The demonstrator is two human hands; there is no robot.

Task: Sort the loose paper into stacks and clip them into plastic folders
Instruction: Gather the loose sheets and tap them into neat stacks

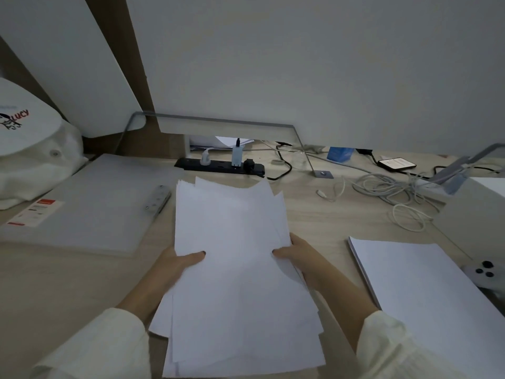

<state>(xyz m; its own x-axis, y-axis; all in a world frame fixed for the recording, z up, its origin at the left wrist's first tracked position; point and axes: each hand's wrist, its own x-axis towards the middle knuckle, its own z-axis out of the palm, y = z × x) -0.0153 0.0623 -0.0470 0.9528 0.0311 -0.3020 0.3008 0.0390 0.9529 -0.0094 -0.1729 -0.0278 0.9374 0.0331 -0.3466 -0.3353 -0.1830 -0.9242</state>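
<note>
Beyond and left of the left hand (177, 265), a translucent plastic folder (90, 203) lies flat on the desk (54, 283), its metal clip (158, 199) on the side nearer the hand. The left hand pinches the left edge of an uneven sheaf of loose paper (235, 269), thumb on top, fingers hidden beneath. The right hand (296, 255) pinches the opposite edge likewise. Right of that hand, apart from it, a squared paper stack (426, 291) lies flat, with a phone (483, 272) just beside it.

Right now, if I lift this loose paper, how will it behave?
Probably floppy: thin sheets of paper, held only at the sides by the left hand and right hand. Sheets may slide apart; their edges already fan unevenly.
</note>
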